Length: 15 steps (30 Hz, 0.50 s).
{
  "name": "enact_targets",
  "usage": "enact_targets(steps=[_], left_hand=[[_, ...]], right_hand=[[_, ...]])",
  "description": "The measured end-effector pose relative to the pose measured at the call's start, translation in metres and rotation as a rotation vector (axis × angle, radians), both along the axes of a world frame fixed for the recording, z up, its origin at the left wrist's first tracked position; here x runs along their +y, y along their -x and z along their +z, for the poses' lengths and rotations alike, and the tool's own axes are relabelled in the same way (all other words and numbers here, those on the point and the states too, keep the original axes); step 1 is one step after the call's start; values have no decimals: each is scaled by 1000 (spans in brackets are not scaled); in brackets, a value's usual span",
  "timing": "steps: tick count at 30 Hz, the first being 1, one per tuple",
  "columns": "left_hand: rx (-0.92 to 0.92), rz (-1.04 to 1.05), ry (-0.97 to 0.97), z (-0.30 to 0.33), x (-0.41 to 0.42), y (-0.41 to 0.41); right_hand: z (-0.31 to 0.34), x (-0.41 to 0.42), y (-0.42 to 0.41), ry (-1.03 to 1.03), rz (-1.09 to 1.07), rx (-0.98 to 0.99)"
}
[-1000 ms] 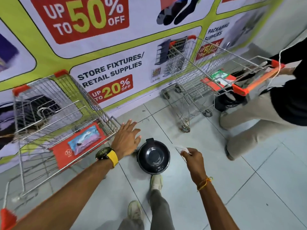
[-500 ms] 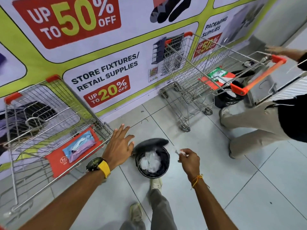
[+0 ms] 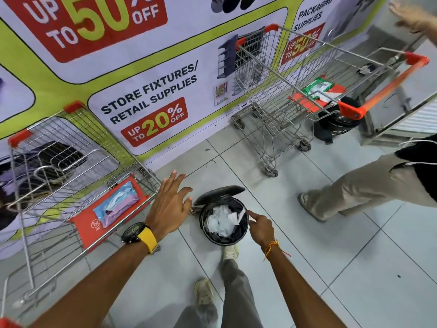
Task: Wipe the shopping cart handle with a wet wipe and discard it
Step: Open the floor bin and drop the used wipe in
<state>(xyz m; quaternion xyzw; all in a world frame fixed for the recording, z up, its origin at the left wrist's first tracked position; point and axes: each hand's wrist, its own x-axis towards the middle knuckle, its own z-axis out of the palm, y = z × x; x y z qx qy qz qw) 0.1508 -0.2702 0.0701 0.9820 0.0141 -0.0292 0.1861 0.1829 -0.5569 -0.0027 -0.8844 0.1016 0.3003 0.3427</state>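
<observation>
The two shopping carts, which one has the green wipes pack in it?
The far cart by the other person, with the long orange handle, holds the green pack. The near cart beside the left hand holds a blue-and-pink pack.

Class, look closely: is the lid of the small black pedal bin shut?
No, the lid is tipped up behind the pedal bin, and crumpled white wipes show inside.

A floor of pale grey square tiles with thin dark grout lines fills the view from three to nine o'clock. From nine through one o'clock runs a wall covered by a white and lime-green printed banner with red discount panels. At two o'clock stands a brushed metal panel. Lighting is even and bright.
</observation>
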Motion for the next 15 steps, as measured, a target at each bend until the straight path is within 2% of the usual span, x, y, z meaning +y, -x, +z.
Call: enact_targets(steps=[8, 11, 15], left_hand=[[19, -9, -28, 0, -1, -1], [32, -21, -72, 4, -2, -2], [54, -64, -141, 13, -2, 2]], right_hand=[[-3, -1, 7, 14, 40, 8], [7, 3, 5, -25, 29, -41], [36, 18, -2, -67, 128, -174]])
